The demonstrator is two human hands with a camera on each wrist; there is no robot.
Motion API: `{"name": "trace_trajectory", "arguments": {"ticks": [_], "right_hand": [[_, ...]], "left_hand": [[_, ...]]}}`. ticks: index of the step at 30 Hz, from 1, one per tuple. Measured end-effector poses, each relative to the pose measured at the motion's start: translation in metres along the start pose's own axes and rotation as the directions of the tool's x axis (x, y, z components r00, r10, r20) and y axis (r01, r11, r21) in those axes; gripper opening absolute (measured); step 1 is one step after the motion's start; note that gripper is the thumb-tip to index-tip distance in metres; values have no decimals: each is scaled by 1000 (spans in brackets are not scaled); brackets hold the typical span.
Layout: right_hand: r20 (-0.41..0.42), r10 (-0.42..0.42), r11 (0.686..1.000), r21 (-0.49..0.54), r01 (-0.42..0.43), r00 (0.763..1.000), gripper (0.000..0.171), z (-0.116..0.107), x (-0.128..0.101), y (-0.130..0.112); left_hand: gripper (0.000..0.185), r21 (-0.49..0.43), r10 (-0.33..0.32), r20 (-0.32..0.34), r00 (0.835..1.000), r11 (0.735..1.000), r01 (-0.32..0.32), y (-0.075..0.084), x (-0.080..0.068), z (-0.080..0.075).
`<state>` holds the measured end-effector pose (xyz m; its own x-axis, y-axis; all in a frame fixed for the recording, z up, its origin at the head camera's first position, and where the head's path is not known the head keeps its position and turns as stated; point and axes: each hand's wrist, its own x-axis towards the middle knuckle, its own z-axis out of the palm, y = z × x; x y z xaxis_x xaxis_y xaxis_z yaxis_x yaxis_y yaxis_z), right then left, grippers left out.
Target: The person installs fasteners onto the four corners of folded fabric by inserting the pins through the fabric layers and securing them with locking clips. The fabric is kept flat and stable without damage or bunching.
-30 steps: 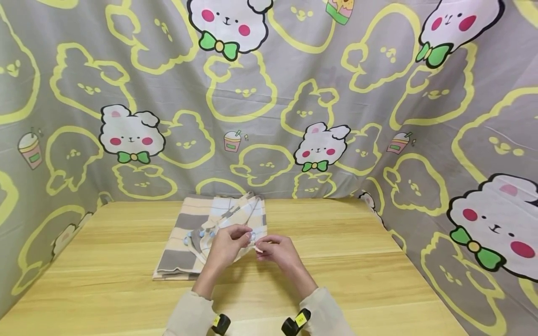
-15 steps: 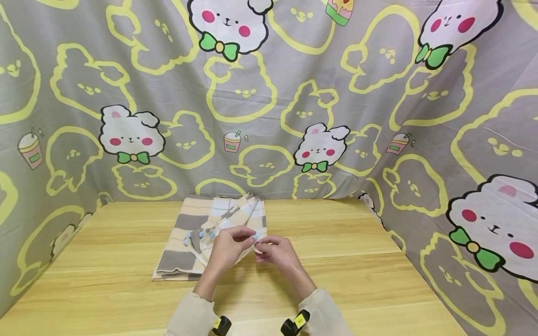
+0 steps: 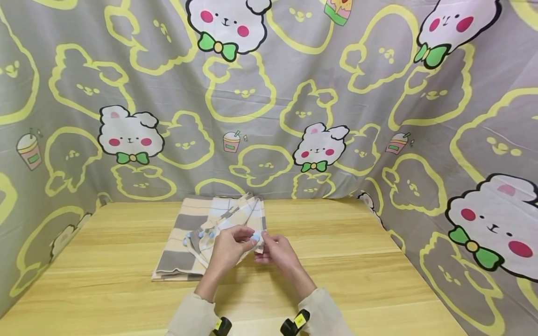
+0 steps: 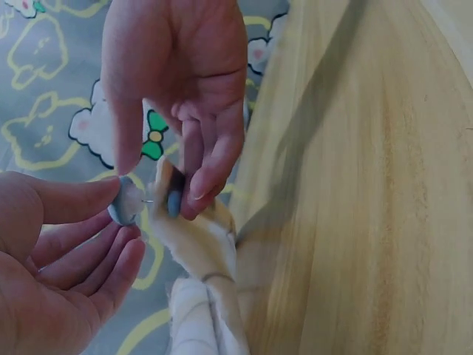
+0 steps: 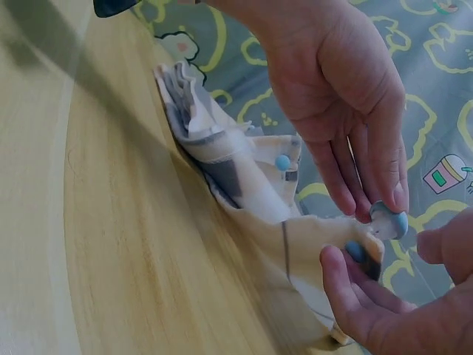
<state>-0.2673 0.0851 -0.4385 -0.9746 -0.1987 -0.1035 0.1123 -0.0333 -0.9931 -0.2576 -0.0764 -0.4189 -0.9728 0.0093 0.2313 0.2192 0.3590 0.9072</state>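
Note:
A folded plaid cloth (image 3: pixel 191 221) in beige, grey and white lies at the middle back. My left hand (image 3: pixel 229 245) pinches a light-blue mushroom-shaped pin (image 4: pixel 127 201) by its cap; a thin metal shank shows between it and the cloth's raised corner (image 4: pixel 174 229). My right hand (image 3: pixel 280 254) holds this corner, its curled fingers at a blue round piece (image 5: pixel 356 251) on the cloth. In the right wrist view the right thumb stands near the cap, slightly apart. Whether the shank is inside the cloth, I cannot tell.
Several other blue round pieces (image 3: pixel 201 234) sit on the cloth left of the hands, and one blue piece (image 5: pixel 282 163) is by another edge. The wooden table (image 3: pixel 357 280) meets a patterned grey curtain (image 3: pixel 269 116) at back and sides.
The right thumb has risen from the cloth's edge to beside the blue cap, showing more of the corner. The left hand keeps its pinch nearly in place; the folded cloth has not moved.

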Motion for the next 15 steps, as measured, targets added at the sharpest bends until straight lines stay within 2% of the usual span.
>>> {"name": "trace_trajectory", "arguments": {"ticks": [5, 15], "right_hand": [[-7, 31, 998, 61, -31, 999, 56, -3, 0, 1], [-25, 41, 980, 196, -35, 999, 57, -4, 4, 4]], "left_hand": [[21, -31, 9, -23, 1000, 999, -10, 4, 0, 0], [21, -27, 41, -44, 998, 999, -42, 5, 0, -1]]}}
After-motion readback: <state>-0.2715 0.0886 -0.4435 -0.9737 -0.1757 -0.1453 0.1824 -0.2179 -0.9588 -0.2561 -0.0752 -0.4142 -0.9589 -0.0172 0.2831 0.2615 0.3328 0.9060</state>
